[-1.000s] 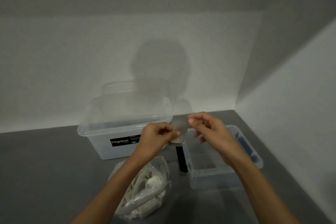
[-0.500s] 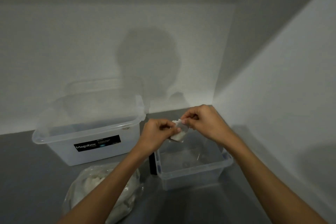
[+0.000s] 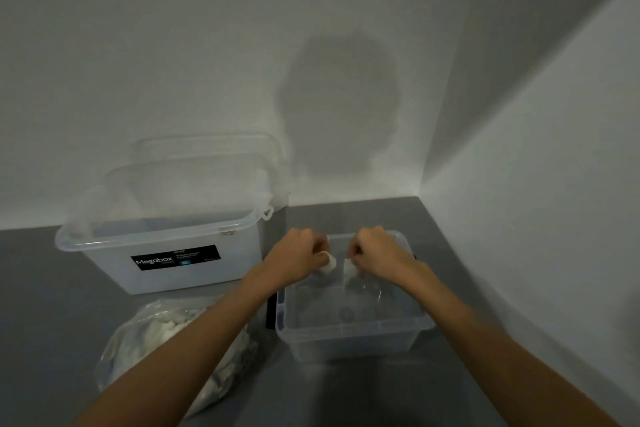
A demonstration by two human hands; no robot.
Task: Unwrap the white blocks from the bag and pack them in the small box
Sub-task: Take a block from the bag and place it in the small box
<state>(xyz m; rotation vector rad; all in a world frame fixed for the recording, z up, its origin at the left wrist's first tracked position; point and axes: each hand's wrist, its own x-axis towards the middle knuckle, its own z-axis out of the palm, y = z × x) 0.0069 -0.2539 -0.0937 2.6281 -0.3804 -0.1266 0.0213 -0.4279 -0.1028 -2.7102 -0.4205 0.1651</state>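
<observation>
Both my hands hover over the small clear box (image 3: 349, 336) on the grey table. My left hand (image 3: 299, 258) grips a small white block (image 3: 329, 265) below its curled fingers. A white piece (image 3: 349, 271), either a block or its wrapper, hangs from the pinching fingers of my right hand (image 3: 377, 255); I cannot tell which. The two pieces are a short gap apart, above the box's inside. A clear plastic bag (image 3: 162, 343) holding several white wrapped blocks lies at the lower left, partly under my left forearm.
A larger clear box (image 3: 166, 253) with a black Megabox label stands at the back left, its lid (image 3: 207, 152) leaning on the wall behind it. White walls meet in a corner just behind and to the right of the small box. A dark strip (image 3: 270, 312) lies beside the small box.
My hands have dropped lower over the small box and drawn apart, so the white thing held between them is now two pieces, one in each hand. The view also shifted.
</observation>
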